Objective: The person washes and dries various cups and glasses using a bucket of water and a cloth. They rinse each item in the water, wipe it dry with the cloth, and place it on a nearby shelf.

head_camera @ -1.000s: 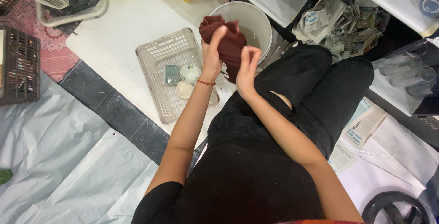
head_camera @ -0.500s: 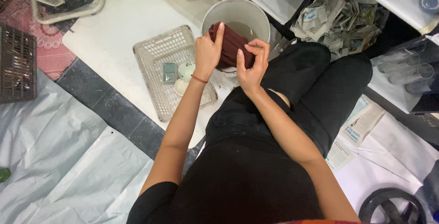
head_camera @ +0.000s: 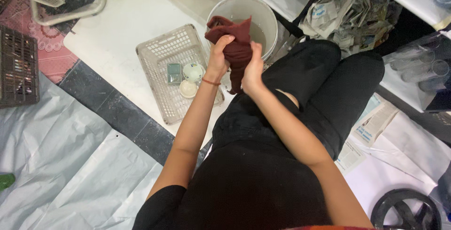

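You're crouched over a floor of pale plastic sheeting and a white board. Your left hand and right hand clamp their fingers around the limp, dark-red cloth, now bunched upright at the near rim of the round white bucket of cloudy water, where half a second ago it was spread flatter over the bucket. Left of it, a slotted plastic basket holds two small white cups and a green block.

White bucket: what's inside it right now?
The white bucket holds greyish, murky water. The dark red cloth, clasped by the left hand and the right hand, hangs over its near rim and covers that part, so the bottom cannot be seen.
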